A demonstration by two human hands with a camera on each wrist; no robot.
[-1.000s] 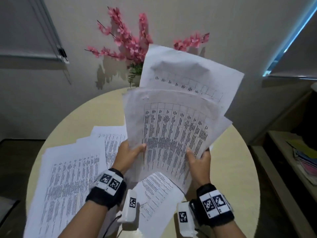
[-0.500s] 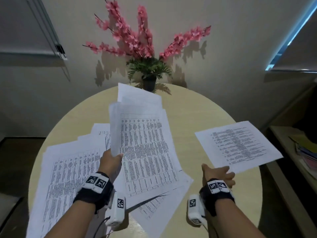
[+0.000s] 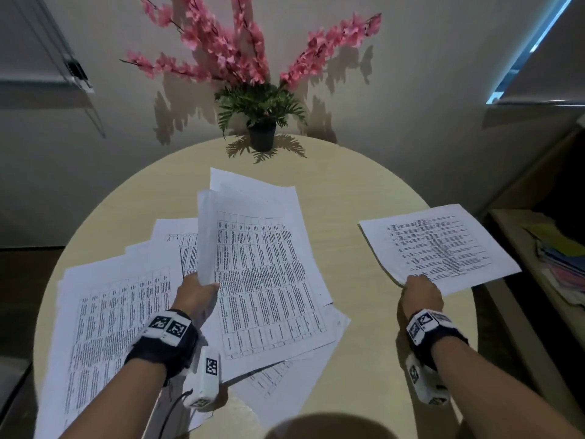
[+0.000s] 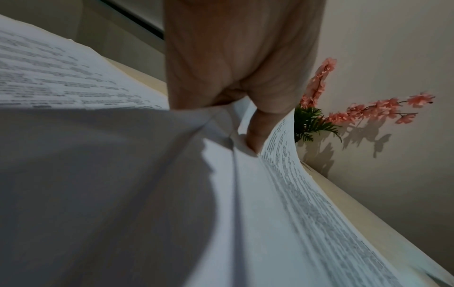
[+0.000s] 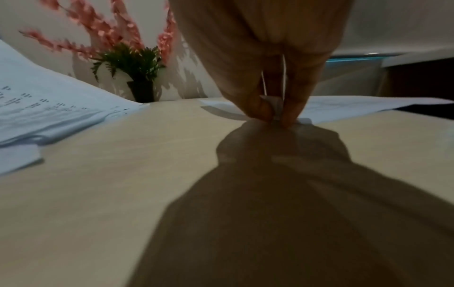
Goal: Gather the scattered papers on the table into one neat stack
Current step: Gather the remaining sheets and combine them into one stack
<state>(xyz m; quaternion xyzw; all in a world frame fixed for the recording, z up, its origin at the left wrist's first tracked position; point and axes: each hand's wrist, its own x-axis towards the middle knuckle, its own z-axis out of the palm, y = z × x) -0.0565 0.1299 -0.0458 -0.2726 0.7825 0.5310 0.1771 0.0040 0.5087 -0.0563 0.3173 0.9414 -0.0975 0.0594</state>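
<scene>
On the round beige table (image 3: pixel 357 191) my left hand (image 3: pixel 202 285) grips the left edge of a bundle of printed papers (image 3: pixel 269 280). That edge curls upward while the rest lies on the table. In the left wrist view the thumb of my left hand (image 4: pixel 236 108) is tucked into the bundle (image 4: pixel 282 203). More loose sheets (image 3: pixel 110 312) lie spread under and left of it. At the table's right edge my right hand (image 3: pixel 414 280) pinches the near corner of a single printed sheet (image 3: pixel 443 245). The right wrist view shows my right hand (image 5: pixel 276 114) with fingertips (image 5: pixel 293 110) closed on that sheet (image 5: pixel 368 104).
A black pot of pink flowers (image 3: pixel 261 134) stands at the table's far edge against the wall. A low shelf with coloured folders (image 3: pixel 560 258) sits to the right of the table. The single sheet overhangs the table's right rim.
Both hands held the bundle upright a second ago. It has come down onto the table; my right hand let go, moved right, and now pinches the single sheet's corner.
</scene>
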